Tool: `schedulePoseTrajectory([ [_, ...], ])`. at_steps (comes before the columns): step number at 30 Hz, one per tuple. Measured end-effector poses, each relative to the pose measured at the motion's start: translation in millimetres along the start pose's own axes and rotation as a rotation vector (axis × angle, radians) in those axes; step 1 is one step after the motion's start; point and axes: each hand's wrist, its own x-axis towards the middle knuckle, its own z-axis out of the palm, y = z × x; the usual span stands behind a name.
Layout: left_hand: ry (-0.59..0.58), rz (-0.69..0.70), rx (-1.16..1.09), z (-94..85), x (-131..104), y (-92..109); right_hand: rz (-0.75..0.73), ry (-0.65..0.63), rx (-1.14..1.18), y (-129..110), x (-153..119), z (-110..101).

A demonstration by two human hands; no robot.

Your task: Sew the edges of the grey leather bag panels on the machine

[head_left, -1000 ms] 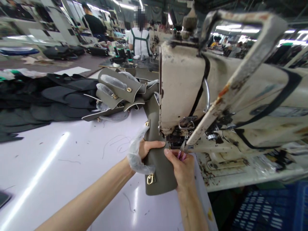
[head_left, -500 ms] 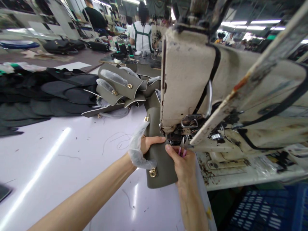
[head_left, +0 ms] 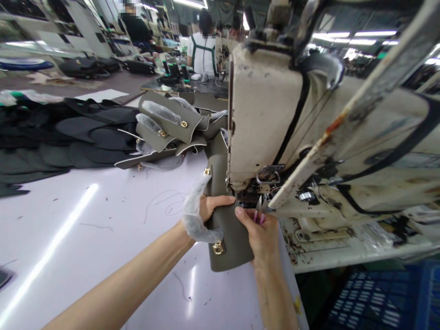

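Note:
An olive-grey leather bag panel (head_left: pixel 232 240) lies under the head of a sewing machine (head_left: pixel 263 110), its edge by the presser foot (head_left: pixel 249 199). Its handle (head_left: pixel 197 217) is wrapped in clear plastic and joined by gold fittings. My left hand (head_left: pixel 211 206) reaches under the handle and grips the panel, thumb on top near the foot; most of its fingers are hidden. Closed on the panel's right edge, my right hand (head_left: pixel 263 233) has its thumb on top. Small scissors with pink handles (head_left: pixel 259 217) are also held in it, blades pointing up toward the machine.
More olive-grey bag panels (head_left: pixel 168 121) with wrapped handles are heaped behind. Dark grey pieces (head_left: pixel 68 137) are piled to the left. A slanting metal bar (head_left: pixel 330 130) crosses before the machine. Below right sits a blue plastic basket (head_left: pixel 371 298). Co-workers are in the background.
The machine's thread take-up lever has swung up, with threads now stretched to it. The view has shifted slightly. Both hands and the panel stay almost in place.

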Motion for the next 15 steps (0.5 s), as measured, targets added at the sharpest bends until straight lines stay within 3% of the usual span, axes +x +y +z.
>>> schedulePoseTrajectory([
  [8, 0.022, -0.069, -0.094, 6.6, -7, 5, -0.005, -0.043, 0.023, 3, 0, -5],
  [15, -0.018, -0.063, -0.227, 0.4, -5, -12, -0.153, -0.134, -0.269, 8, -13, -27],
])
